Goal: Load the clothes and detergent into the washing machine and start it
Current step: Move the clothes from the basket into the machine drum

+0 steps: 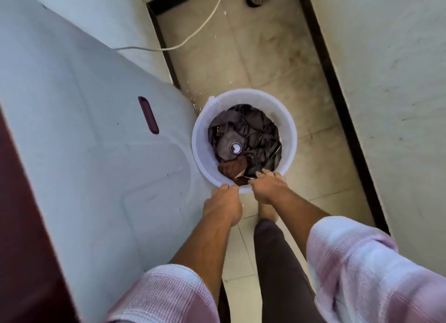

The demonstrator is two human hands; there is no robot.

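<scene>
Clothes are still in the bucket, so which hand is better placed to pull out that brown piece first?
Right, probably. The right hand is over the near rim of the bucket with its fingertips at the brown cloth. The left hand is curled on the rim's outside, away from the cloth.

We are seeing soft, even daylight; no hard shadows anywhere. The tiled floor [260, 57] is reading bright and slightly washed out. The wide-angle lens is bending straight lines toward the edges. The pink checked sleeves [357, 269] are smearing with motion blur at the bottom; the white bucket [243, 96] is holding reasonably sharp.
</scene>
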